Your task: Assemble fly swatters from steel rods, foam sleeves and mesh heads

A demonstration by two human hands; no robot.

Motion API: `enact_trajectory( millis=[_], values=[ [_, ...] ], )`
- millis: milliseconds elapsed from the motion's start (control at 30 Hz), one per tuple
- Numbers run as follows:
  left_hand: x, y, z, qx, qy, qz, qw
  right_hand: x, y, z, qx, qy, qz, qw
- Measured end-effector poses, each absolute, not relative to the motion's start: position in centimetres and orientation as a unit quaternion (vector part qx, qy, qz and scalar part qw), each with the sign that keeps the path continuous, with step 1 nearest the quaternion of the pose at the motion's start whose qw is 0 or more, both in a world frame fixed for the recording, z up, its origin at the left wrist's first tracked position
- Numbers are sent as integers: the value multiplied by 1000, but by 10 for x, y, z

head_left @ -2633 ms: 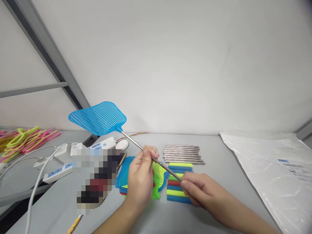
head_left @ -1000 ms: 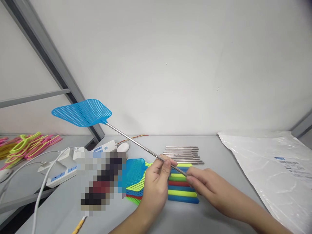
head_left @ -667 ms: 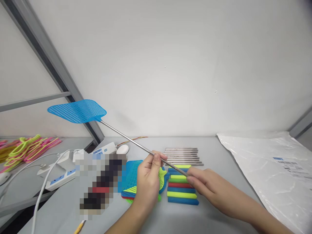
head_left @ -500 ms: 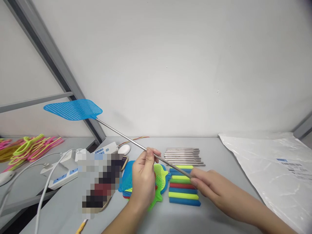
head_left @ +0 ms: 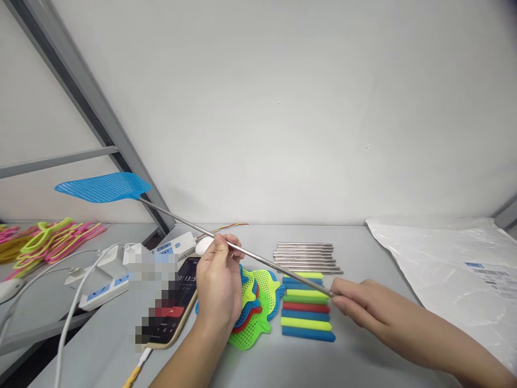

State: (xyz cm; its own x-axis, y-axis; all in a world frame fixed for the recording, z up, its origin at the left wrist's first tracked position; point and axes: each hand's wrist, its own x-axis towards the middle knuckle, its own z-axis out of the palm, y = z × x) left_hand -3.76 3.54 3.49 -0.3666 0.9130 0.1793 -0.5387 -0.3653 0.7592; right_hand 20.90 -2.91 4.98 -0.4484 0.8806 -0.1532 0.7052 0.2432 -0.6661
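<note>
- Blue fly-swatter head (head_left: 103, 187) hangs aloft at left on its metal rod (head_left: 291, 272).
- Your left hand (head_left: 220, 283) pinches the rod partway; your right hand (head_left: 361, 307) grips its near end.
- Slack left fingers could drop the head onto the power strip (head_left: 181, 244).

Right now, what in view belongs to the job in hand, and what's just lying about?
Likely job: blue swatter in left hand and right hand, swatter heads, rods, tubes.
Likely just lying about: phone, power strips, white bag, pink-yellow bundle.
</note>
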Motion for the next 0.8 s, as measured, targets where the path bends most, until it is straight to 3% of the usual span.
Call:
enact_trajectory(
  millis=[800],
  values=[
    [-63,57,48,268,288,801,452,266,-34,62,-563,-732,379,61]
  ],
)
